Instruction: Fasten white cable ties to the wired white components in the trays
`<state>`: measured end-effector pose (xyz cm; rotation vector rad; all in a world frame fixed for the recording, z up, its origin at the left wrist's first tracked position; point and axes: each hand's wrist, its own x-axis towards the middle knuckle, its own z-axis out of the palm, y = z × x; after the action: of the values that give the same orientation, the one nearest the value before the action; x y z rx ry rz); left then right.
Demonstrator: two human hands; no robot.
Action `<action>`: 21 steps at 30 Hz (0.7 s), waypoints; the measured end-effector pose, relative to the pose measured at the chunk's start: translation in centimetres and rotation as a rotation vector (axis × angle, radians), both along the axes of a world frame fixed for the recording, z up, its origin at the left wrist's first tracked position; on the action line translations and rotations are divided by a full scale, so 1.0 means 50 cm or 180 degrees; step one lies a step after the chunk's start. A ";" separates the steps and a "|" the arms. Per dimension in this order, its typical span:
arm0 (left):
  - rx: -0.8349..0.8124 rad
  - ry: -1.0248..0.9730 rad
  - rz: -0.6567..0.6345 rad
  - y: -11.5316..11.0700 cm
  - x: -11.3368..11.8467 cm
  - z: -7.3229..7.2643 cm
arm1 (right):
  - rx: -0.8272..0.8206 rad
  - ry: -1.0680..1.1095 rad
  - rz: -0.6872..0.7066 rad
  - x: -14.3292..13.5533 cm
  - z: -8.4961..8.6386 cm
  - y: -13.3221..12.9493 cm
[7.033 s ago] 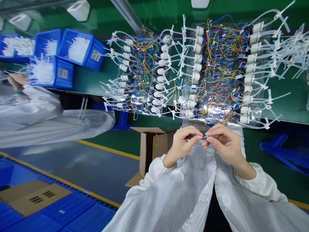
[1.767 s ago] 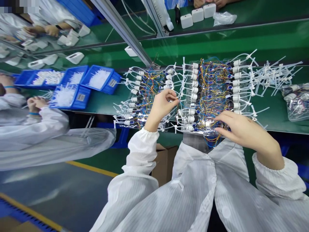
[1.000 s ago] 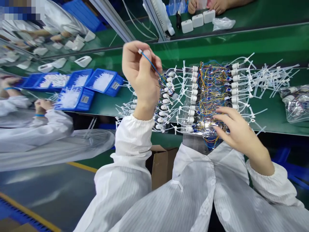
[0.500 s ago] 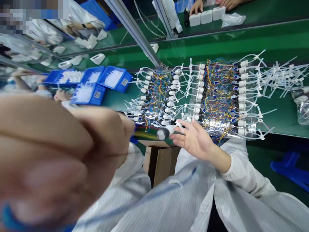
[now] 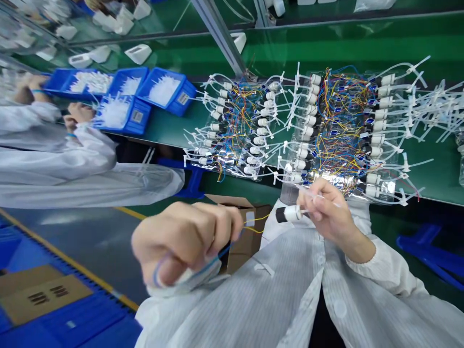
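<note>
My left hand (image 5: 188, 237) is closed in a fist in front of my body, with a thin blue wire (image 5: 213, 263) looped from it. Yellow wires (image 5: 255, 227) run from near this hand toward a small black and white cylindrical part (image 5: 289, 213). At the right, my right hand (image 5: 331, 212) pinches the thin white tube or tie at the white end of that part, which hangs in the air over my lap. Just beyond, rows of similar wired parts (image 5: 339, 116) lie on clear bags on the green bench, white ties sticking out from their ends.
Blue bins (image 5: 170, 92) of white pieces stand at the left of the bench. Another person's hand (image 5: 81, 112) is beside them. A metal post (image 5: 221, 38) rises behind the parts. Below the bench edge is an open cardboard box (image 5: 241, 251); white ties (image 5: 435, 113) pile up at right.
My left hand has come down and right, away from the camera. My right hand, spread before, is now closed on the white tube. The view has shifted downward.
</note>
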<state>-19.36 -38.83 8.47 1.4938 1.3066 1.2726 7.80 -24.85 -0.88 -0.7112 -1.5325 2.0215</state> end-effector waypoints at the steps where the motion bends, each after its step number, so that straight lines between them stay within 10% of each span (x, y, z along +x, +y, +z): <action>1: 0.0101 -0.0286 0.0094 0.012 0.004 -0.010 | 0.0289 -0.0162 -0.0073 0.012 0.008 -0.003; 5: -0.0629 -0.1308 0.0363 0.048 0.045 -0.064 | 0.1319 -0.0996 -0.0519 0.076 0.081 -0.012; 9: -0.1779 -0.2203 -0.0471 0.024 0.079 -0.141 | 0.1476 -0.0579 -0.1524 0.160 0.135 -0.002; 15: -0.2416 -0.2849 -0.1786 -0.059 0.073 -0.260 | 0.0609 0.1303 -0.1942 0.233 0.090 0.052; 21: -0.2745 -0.2919 -0.1870 -0.125 0.057 -0.320 | 0.1720 0.0900 -0.3362 0.257 0.057 0.082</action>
<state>-16.50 -45.06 -7.55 0.4712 0.5671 0.6753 20.63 -20.74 1.96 -0.7336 -1.0790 0.8335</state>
